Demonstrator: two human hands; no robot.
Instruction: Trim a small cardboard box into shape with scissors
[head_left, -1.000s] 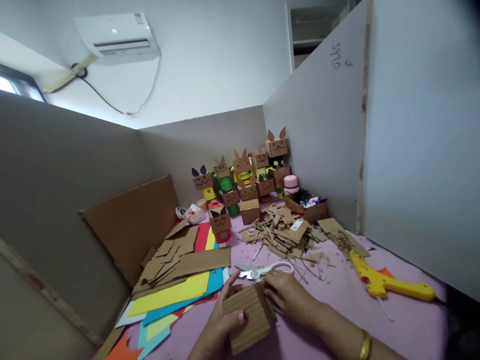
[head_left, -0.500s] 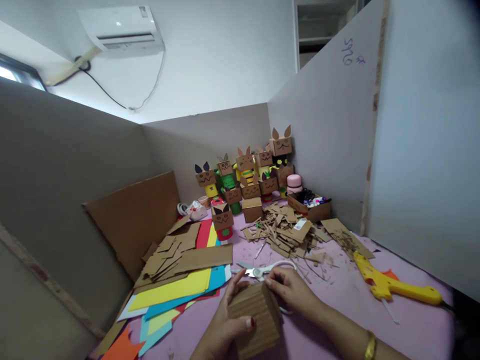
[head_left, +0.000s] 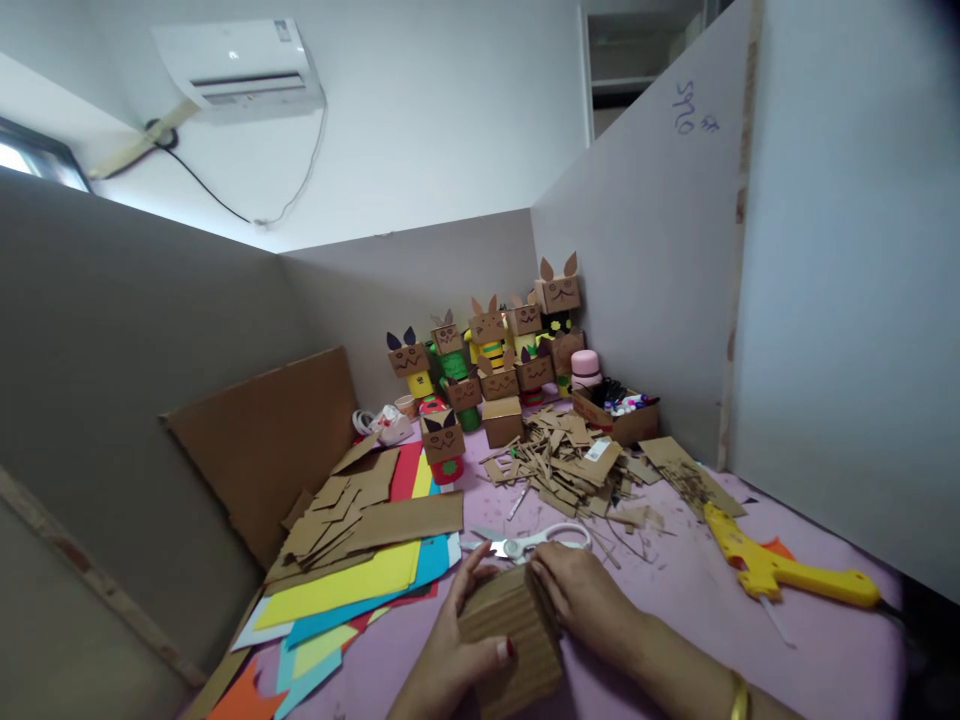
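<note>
Cardboard box [head_left: 525, 635]: between your hands, toward the table's [head_left: 675, 580] near edge
Left hand [head_left: 448, 640]: clasping it
Right hand [head_left: 589, 595]: touching it; cannot tell if pinching

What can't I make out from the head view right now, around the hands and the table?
All in the head view:
- Cardboard box: far side turned away.
- Right hand: some fingertips hidden by the hand itself and the box.
- Scissors: second handle loop hidden behind the right hand and box.
- Label: print too small.
- Glue gun: cord's far end lost in shadow.
</note>
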